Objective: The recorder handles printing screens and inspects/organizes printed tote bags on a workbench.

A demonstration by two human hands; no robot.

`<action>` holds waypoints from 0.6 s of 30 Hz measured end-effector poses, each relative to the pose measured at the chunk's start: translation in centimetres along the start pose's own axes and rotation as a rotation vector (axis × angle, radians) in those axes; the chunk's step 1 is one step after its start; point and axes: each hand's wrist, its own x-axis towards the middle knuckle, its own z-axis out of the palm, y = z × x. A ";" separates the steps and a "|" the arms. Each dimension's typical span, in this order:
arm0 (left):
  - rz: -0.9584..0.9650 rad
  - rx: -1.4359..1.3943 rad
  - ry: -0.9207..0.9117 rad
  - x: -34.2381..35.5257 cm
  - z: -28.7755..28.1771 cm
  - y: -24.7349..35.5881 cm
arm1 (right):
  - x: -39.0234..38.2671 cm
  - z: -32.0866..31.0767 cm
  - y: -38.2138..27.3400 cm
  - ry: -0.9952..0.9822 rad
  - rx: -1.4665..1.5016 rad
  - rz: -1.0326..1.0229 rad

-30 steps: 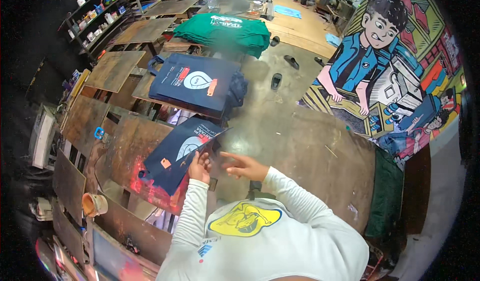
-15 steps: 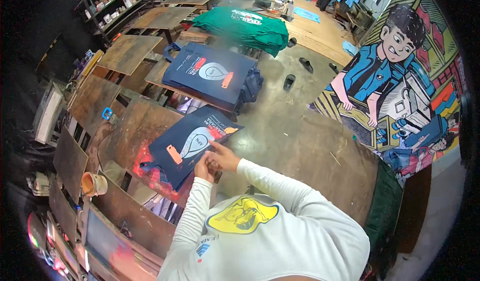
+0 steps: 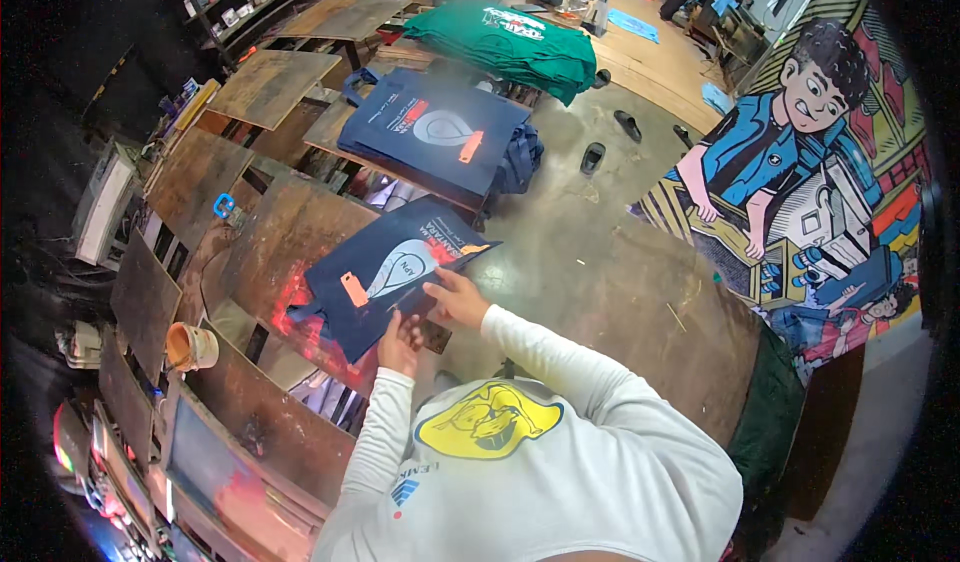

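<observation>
A dark navy fabric bag (image 3: 345, 307) lies flat and slanted on a stained wooden board, printed with a pale drop-shaped emblem, an orange patch and lettering. My right hand (image 3: 460, 301) is at the bag's near right edge, its fingers stretched toward the print with fingertips over the fabric. Just below the same edge is my left hand (image 3: 402, 345), fingers up and apart, close to or touching the cloth. Neither hand visibly holds anything. Beyond, a pile of matching navy bags (image 3: 400, 152) rests on another board.
Folded green shirts (image 3: 500, 47) are stacked farther back. An orange-stained bucket (image 3: 191, 346) and a blue-handled tool (image 3: 223, 205) sit to the left among wooden boards (image 3: 275, 87). Black sandals (image 3: 593, 157) lie on the floor. A painted mural wall (image 3: 810, 162) stands at the right.
My hands, close together before, have moved apart; the right now reaches over the bag's edge and the left sits lower. The whole view has shifted slightly. The bag stays on its board.
</observation>
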 end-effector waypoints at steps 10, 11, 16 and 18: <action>0.150 -0.099 0.081 -1.9 0.0 1.3 | 0.0 -0.2 -0.7 0.031 -0.043 -0.006; 0.149 -0.096 0.074 -1.6 -0.2 1.3 | 0.0 -0.3 -0.8 0.041 -0.024 -0.003; 0.155 -0.091 0.019 -2.2 -1.9 1.0 | 0.6 -0.3 0.2 -0.020 -0.054 -0.052; 0.171 -0.097 -0.001 -2.4 -2.2 0.8 | -0.1 0.0 -1.4 -0.060 -0.041 -0.073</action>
